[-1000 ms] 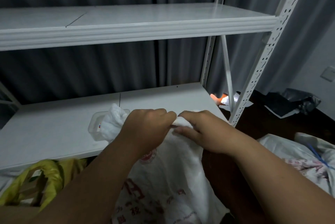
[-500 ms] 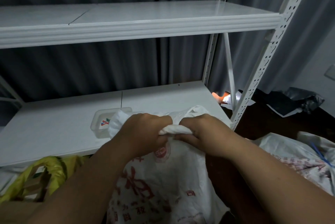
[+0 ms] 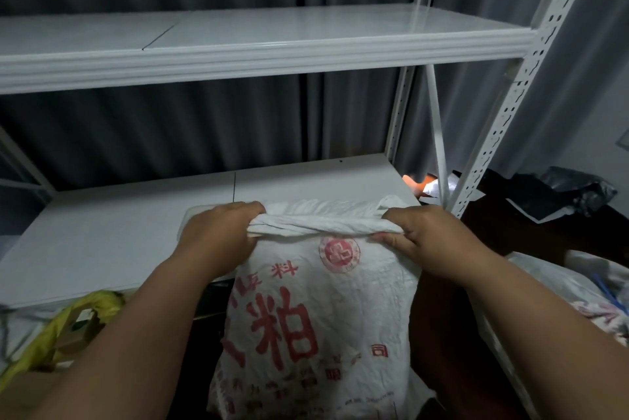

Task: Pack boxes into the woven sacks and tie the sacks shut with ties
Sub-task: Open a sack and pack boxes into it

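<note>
Head cam's got both hands, left hand (image 3: 218, 239) and right hand (image 3: 429, 242), curled tight on the rolled-up mouth of a crinkly white woven sack (image 3: 316, 324) with red print, center-bottom of frame against the white metal shelf (image 3: 119, 235), contents hidden, and a yellow bag (image 3: 51, 331) lower left.

A storeroom: white metal shelving (image 3: 272, 48), sacks (image 3: 323, 317) on the floor

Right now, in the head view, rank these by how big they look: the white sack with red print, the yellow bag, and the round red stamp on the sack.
1. white sack
2. yellow bag, partly cut off by the frame edge
3. round red stamp
</note>
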